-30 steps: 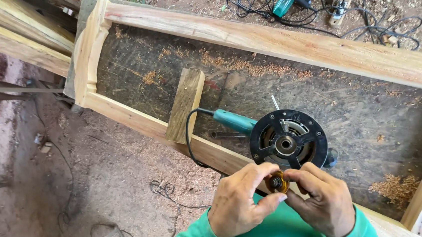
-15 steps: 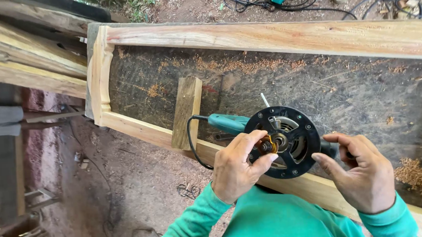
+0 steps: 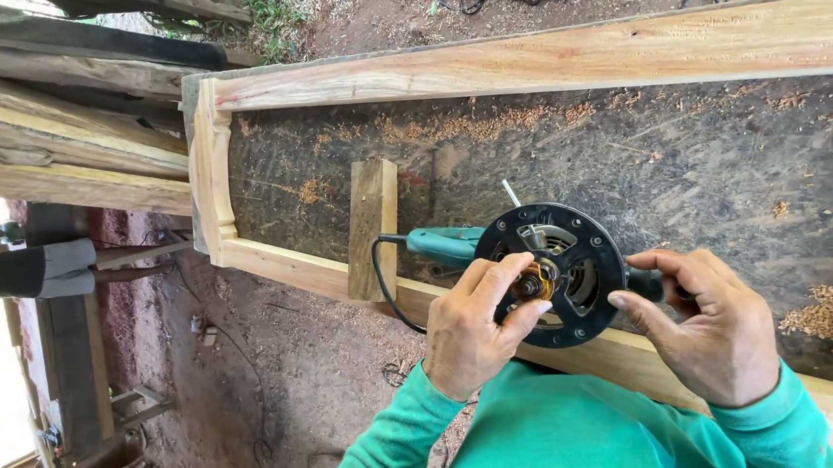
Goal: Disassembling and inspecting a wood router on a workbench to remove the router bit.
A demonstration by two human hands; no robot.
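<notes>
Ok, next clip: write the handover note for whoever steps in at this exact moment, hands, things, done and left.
Left hand: fingertips pinched on the brass-coloured collet nut at the centre of the router.
Right hand: open, thumb and fingers at the router's right side, on a dark handle.
Router lies on its side on the near rail of the wooden frame, round black base facing the person, cord trailing left past a short wood block.
Done: nut seated in the spindle.
Left: whether it is tight cannot be told; likely check that first.
</notes>
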